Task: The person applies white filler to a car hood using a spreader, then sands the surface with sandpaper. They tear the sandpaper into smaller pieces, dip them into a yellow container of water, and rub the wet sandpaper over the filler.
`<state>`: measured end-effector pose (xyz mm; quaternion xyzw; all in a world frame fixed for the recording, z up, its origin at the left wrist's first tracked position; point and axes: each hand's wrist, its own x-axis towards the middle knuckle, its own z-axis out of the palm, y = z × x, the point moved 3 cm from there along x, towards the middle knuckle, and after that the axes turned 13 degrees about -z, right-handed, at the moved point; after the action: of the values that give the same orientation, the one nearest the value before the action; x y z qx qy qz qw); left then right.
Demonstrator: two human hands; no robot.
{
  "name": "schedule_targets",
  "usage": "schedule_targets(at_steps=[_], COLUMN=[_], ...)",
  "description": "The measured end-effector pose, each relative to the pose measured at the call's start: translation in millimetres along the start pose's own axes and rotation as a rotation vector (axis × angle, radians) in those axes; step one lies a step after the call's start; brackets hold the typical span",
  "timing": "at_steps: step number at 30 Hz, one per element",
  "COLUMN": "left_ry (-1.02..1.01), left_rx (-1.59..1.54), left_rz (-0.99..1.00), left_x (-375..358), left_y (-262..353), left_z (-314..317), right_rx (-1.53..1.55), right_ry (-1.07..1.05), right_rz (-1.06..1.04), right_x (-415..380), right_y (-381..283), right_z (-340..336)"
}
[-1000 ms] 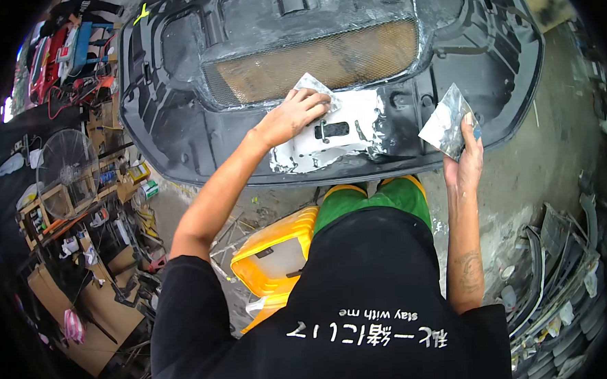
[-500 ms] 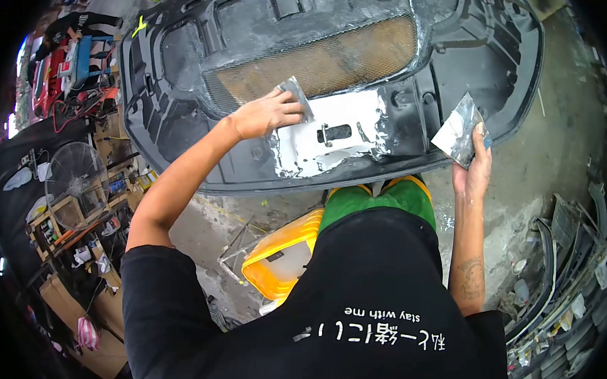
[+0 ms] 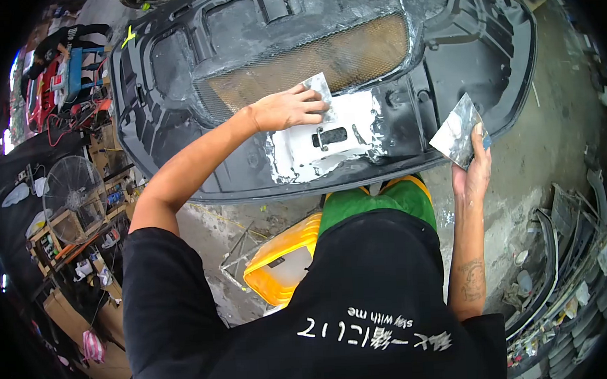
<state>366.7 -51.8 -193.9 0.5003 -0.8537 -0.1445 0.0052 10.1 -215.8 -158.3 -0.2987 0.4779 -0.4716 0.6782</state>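
Observation:
A large black panel [image 3: 247, 161] with a mesh-covered opening [image 3: 297, 66] lies in front of me. White paste [image 3: 301, 152] covers a patch near its close edge, around a dark slot [image 3: 330, 136]. My left hand [image 3: 289, 109] is closed on a thin grey sheet [image 3: 320, 92], its fingers spread over it at the top of the white patch. Off the panel's near right edge, my right hand [image 3: 476, 167] grips a shiny metal plate [image 3: 460, 132] by its lower corner, thumb on top. The plate has white paste on its left part.
A yellow bin [image 3: 266, 270] stands on the floor below the panel, beside a thin metal frame [image 3: 242, 258]. At the left are a fan [image 3: 74, 194] and shelves of tools. Another person [image 3: 69, 40] bends over at the far upper left. Scrap parts [image 3: 554, 265] lie lower right.
My left hand has moved right with the grey sheet, along the top of the white patch. The panel sits slightly further left in view. My right hand has hardly moved.

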Motion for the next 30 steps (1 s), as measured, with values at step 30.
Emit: schedule_targets(at_steps=[30], left_ry=[0.993], left_rx=[-0.876], left_rz=[-0.631], left_x=[18.1], left_y=[168.7], left_z=[-112.2], right_rx=[0.176], right_ry=[-0.456], right_rz=[0.083], right_x=[-59.0], right_y=[5.8], right_z=[141.7])
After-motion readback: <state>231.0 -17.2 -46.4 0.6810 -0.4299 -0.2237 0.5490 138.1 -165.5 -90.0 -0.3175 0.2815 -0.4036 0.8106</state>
